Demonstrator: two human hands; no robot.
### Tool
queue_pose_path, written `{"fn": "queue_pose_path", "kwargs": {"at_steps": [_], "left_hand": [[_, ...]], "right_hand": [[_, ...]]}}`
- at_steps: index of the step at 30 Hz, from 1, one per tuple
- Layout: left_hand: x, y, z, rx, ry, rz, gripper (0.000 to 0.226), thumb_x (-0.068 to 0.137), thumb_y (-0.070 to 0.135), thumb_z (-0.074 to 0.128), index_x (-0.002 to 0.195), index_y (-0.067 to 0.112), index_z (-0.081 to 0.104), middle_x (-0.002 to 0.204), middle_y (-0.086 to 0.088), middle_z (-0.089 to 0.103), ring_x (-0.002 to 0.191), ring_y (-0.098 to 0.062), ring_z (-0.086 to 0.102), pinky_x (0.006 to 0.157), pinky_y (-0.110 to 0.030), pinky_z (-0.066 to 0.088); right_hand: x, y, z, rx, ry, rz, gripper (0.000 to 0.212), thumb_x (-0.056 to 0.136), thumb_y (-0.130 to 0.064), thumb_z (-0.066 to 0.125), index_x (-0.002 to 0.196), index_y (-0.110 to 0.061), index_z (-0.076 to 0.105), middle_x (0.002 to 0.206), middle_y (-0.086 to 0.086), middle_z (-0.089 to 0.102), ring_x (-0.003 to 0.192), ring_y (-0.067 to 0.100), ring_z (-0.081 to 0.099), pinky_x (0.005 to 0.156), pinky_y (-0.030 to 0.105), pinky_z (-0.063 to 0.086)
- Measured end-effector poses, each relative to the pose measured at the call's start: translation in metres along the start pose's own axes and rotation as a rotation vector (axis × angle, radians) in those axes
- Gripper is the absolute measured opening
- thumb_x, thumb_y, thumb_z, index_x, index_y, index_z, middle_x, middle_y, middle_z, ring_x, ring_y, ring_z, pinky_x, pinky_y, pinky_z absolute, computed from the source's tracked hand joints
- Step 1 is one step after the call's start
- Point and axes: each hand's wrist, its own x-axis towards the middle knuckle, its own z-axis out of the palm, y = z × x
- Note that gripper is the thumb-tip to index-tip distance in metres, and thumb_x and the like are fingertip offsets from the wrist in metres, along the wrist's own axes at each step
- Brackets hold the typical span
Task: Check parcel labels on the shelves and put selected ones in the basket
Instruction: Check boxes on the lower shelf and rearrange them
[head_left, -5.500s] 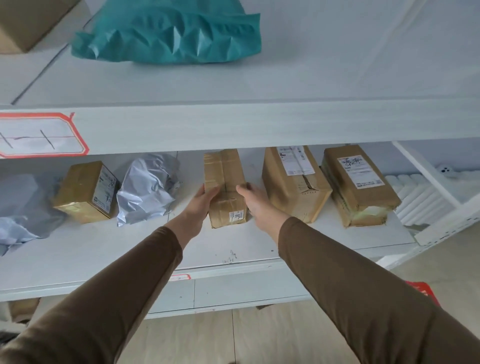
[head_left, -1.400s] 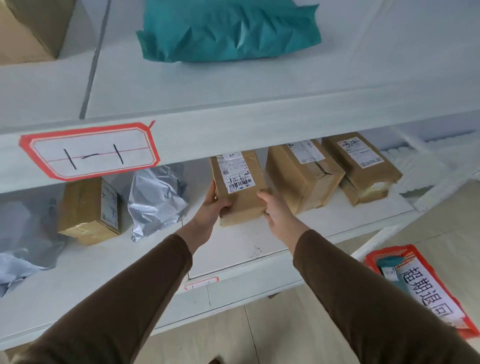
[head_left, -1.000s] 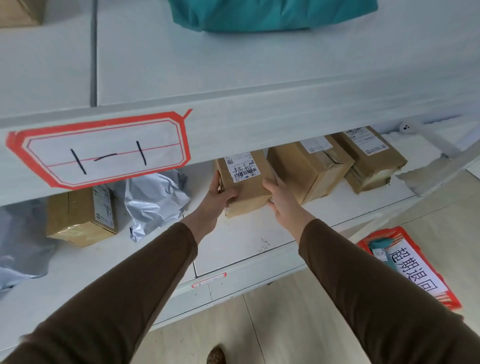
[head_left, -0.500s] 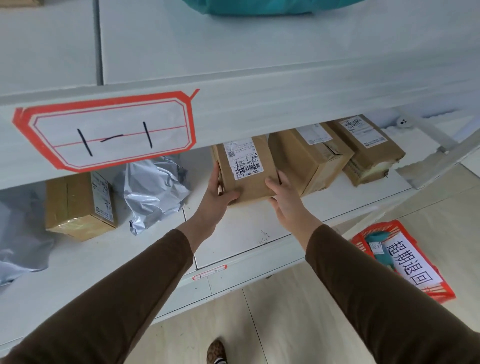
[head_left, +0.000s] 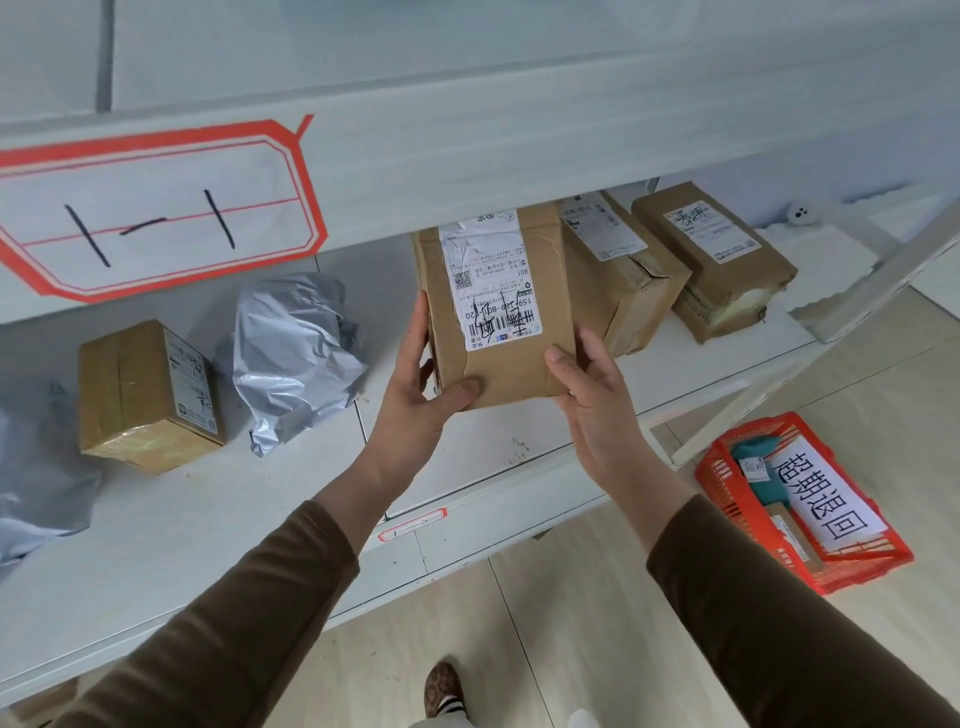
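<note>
Reading the label before choosing.
Both hands, left hand (head_left: 415, 395) and right hand (head_left: 587, 395), clasp the box (head_left: 498, 312) tilted label-up above the shelf (head_left: 467, 467), likely for reading; the red basket (head_left: 727, 499) waits on the floor beyond.

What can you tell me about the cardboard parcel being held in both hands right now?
The cardboard parcel is a brown, rectangular box, slightly creased and wrapped in clear tape. A white shipping label with a barcode, a QR code and dark handwriting covers much of its upturned face. It is tilted with that face toward the camera, in front of the lower shelf. The left hand grips its left edge and near corner; the right hand supports its near right corner.
</note>
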Motion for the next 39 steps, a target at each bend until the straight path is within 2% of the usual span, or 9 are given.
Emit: {"fn": "queue_pose_path", "kwargs": {"at_steps": [9,13,17,20,25,28,33,37,39], "left_hand": [[-0.004,0.007,0.004,0.021,0.022,-0.029,0.097,0.093,-0.002,0.069,0.165,0.041,0.019,0.163,0.011,0.041,0.151,-0.020,0.038,0.121,-0.056,0.036],[0.011,-0.004,0.003,-0.052,0.108,-0.213,0.092,0.085,0.015,0.074,0.154,0.058,0.033,0.151,-0.001,0.043,0.138,-0.019,0.048,0.091,-0.023,0.057],[0.042,-0.029,-0.010,-0.043,0.101,-0.340,0.079,0.067,0.027,0.069,0.139,0.058,0.054,0.143,-0.020,0.053,0.121,-0.032,0.060,0.087,-0.036,0.052],[0.054,-0.027,-0.012,-0.068,0.084,-0.390,0.073,0.073,0.022,0.065,0.140,0.047,0.055,0.136,-0.006,0.067,0.110,-0.026,0.063,0.092,-0.037,0.051],[0.051,-0.014,-0.012,-0.005,0.023,-0.420,0.074,0.090,0.013,0.062,0.156,0.036,0.037,0.140,0.009,0.062,0.127,-0.023,0.058,0.101,-0.028,0.048],[0.032,0.006,-0.014,0.154,0.089,-0.348,0.072,0.106,0.015,0.058,0.165,0.030,0.019,0.140,0.017,0.043,0.129,-0.008,0.045,0.100,-0.015,0.035],[0.006,0.008,-0.071,0.495,0.350,0.099,0.073,0.098,0.011,0.065,0.162,0.026,0.032,0.165,0.006,0.035,0.153,-0.012,0.030,0.124,-0.024,0.024],[0.004,0.004,-0.137,0.420,0.676,-0.111,0.071,0.100,0.021,0.063,0.162,0.018,0.029,0.162,-0.002,0.039,0.144,-0.024,0.046,0.119,-0.036,0.039],[0.004,0.004,-0.153,0.189,0.654,-0.334,0.069,0.103,0.023,0.062,0.162,0.017,0.026,0.137,-0.002,0.062,0.100,-0.015,0.073,0.082,-0.022,0.061]], "right_hand": [[-0.008,-0.006,0.003,-0.036,0.023,0.035,0.043,0.102,-0.010,0.060,0.144,-0.016,0.056,0.138,0.006,0.067,0.132,0.023,0.060,0.112,0.040,0.048],[0.007,-0.008,0.017,-0.136,0.112,0.197,0.040,0.104,-0.014,0.057,0.143,-0.022,0.058,0.122,-0.009,0.071,0.109,0.004,0.067,0.110,0.037,0.049],[0.036,-0.004,0.032,-0.226,0.121,0.362,0.027,0.104,-0.008,0.049,0.107,-0.031,0.063,0.095,-0.013,0.065,0.110,0.010,0.063,0.117,0.051,0.038],[0.053,0.000,0.037,-0.289,0.139,0.394,0.029,0.104,-0.007,0.048,0.094,-0.031,0.060,0.091,-0.008,0.063,0.090,0.017,0.057,0.114,0.051,0.040],[0.064,0.019,0.035,-0.448,0.116,0.344,0.032,0.103,-0.014,0.048,0.133,-0.020,0.056,0.120,0.005,0.068,0.107,0.028,0.065,0.099,0.042,0.051],[0.058,0.020,0.044,-0.802,0.180,0.092,0.053,0.104,-0.017,0.051,0.155,-0.017,0.039,0.153,0.007,0.050,0.142,0.027,0.045,0.119,0.044,0.038],[0.039,0.021,0.119,-0.948,-0.001,-0.511,0.049,0.099,-0.012,0.059,0.147,-0.013,0.050,0.151,0.006,0.052,0.142,0.022,0.042,0.116,0.032,0.038],[0.055,0.052,0.182,-0.826,-0.172,-0.179,0.069,0.095,-0.023,0.067,0.156,-0.012,0.037,0.157,0.011,0.044,0.144,0.026,0.041,0.115,0.025,0.029],[0.067,0.068,0.201,-0.717,-0.192,0.144,0.089,0.087,-0.038,0.074,0.160,-0.019,0.026,0.160,0.008,0.040,0.143,0.027,0.042,0.118,0.038,0.036]]}}
